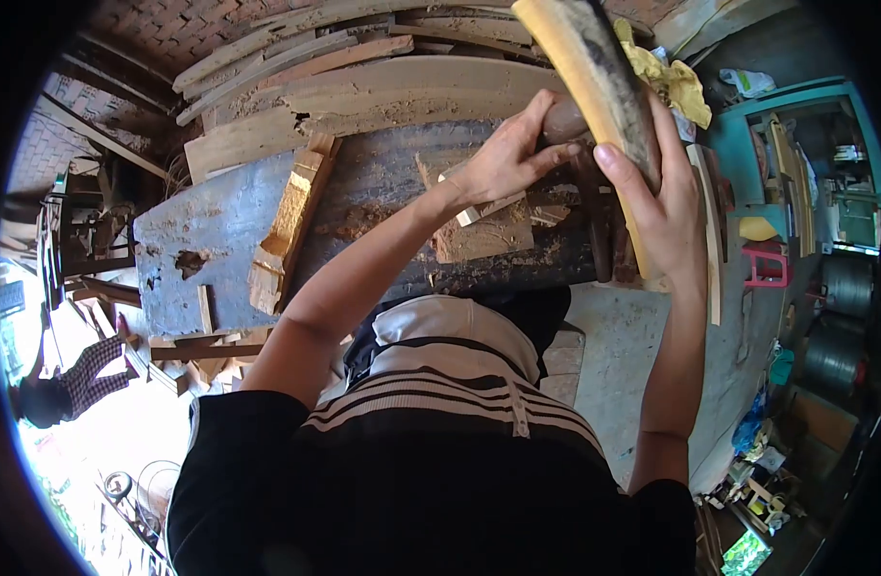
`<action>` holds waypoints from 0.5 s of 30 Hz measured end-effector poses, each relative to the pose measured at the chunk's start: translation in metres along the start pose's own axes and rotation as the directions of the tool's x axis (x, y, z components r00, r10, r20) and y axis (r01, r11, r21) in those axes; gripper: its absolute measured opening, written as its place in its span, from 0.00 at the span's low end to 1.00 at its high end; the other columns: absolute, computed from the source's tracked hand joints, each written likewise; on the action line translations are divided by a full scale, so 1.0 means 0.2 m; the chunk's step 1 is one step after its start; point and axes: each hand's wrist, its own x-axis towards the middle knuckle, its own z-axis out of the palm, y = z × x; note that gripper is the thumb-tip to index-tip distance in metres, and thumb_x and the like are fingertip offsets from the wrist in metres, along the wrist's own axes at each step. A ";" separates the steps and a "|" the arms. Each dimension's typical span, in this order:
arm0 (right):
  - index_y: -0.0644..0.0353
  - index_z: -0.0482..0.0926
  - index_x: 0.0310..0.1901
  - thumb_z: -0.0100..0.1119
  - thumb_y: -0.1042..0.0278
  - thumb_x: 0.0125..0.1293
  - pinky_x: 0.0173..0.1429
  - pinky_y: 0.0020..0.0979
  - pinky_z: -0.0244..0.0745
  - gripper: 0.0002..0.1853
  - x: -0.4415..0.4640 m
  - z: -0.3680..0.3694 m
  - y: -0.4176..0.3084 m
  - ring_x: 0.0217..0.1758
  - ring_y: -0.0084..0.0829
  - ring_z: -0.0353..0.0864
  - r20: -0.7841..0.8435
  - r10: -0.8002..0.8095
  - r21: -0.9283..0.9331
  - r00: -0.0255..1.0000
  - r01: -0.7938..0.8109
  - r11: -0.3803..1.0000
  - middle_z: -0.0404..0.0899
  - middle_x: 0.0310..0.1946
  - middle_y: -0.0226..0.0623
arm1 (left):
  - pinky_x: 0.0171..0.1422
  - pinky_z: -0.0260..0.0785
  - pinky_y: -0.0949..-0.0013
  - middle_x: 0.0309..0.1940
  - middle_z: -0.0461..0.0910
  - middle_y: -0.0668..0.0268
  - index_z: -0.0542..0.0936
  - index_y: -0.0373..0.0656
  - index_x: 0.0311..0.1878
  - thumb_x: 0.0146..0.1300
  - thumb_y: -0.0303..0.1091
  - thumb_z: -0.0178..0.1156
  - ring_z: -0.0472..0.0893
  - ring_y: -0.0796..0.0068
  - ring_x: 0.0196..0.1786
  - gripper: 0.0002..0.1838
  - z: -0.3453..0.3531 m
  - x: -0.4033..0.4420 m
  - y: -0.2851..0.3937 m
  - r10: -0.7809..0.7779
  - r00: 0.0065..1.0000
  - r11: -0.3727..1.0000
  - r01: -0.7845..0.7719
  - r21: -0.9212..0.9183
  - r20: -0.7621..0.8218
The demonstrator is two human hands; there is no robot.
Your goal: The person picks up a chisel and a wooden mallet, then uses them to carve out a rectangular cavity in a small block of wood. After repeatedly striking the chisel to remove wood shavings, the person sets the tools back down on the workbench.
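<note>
My right hand point(659, 197) is closed around a long curved piece of wood point(594, 82), pale yellow along one side and dark grey on the other. It is tilted, its upper end running out of the top of the view. Just left of it, my left hand point(512, 158) wraps round a brown rounded wooden piece point(563, 119), partly hidden behind the curved wood. Below my left hand, a light wooden block point(493, 206) and a flat board point(479, 242) lie on the worn dark bench point(383, 168).
A notched timber point(294, 221) lies across the bench at left. Long curved planks point(383, 91) are stacked along the far side. To the right are a teal cabinet frame point(796, 96), a pink stool point(767, 267) and a yellow cloth point(685, 86). Another person's checkered clothing point(95, 370) shows far left.
</note>
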 end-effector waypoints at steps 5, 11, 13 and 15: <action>0.67 0.61 0.71 0.60 0.57 0.69 0.60 0.31 0.71 0.35 -0.07 0.01 -0.01 0.58 0.32 0.76 0.009 0.081 0.348 0.997 -0.080 0.934 0.74 0.59 0.46 | 0.61 0.66 0.67 0.46 0.71 0.67 0.64 0.43 0.60 0.70 0.35 0.62 0.71 0.77 0.51 0.22 -0.11 0.02 0.04 -0.118 0.987 0.986 0.104 -0.128 -0.107; 0.66 0.62 0.70 0.58 0.57 0.69 0.54 0.29 0.72 0.33 -0.24 0.02 0.08 0.50 0.26 0.75 -0.022 0.354 0.437 0.935 -0.309 0.844 0.75 0.53 0.42 | 0.60 0.66 0.65 0.45 0.70 0.66 0.65 0.44 0.58 0.71 0.39 0.61 0.71 0.74 0.50 0.20 -0.09 0.00 0.04 -0.114 0.989 0.993 0.113 -0.022 -0.092; 0.66 0.61 0.70 0.58 0.56 0.69 0.55 0.29 0.72 0.34 -0.28 0.01 0.09 0.51 0.27 0.76 -0.020 0.366 0.448 0.930 -0.319 0.835 0.75 0.53 0.42 | 0.60 0.66 0.64 0.45 0.70 0.65 0.65 0.44 0.58 0.71 0.39 0.61 0.71 0.73 0.51 0.20 -0.07 0.00 0.04 -0.127 0.988 0.991 0.123 -0.047 -0.087; 0.64 0.61 0.71 0.58 0.55 0.69 0.45 0.28 0.76 0.34 -0.31 0.02 0.13 0.47 0.28 0.77 -0.020 0.354 0.433 0.935 -0.311 0.846 0.75 0.52 0.42 | 0.60 0.66 0.62 0.47 0.71 0.63 0.65 0.44 0.58 0.70 0.39 0.61 0.71 0.72 0.53 0.21 -0.06 0.00 0.05 -0.162 0.985 0.987 0.161 -0.023 -0.056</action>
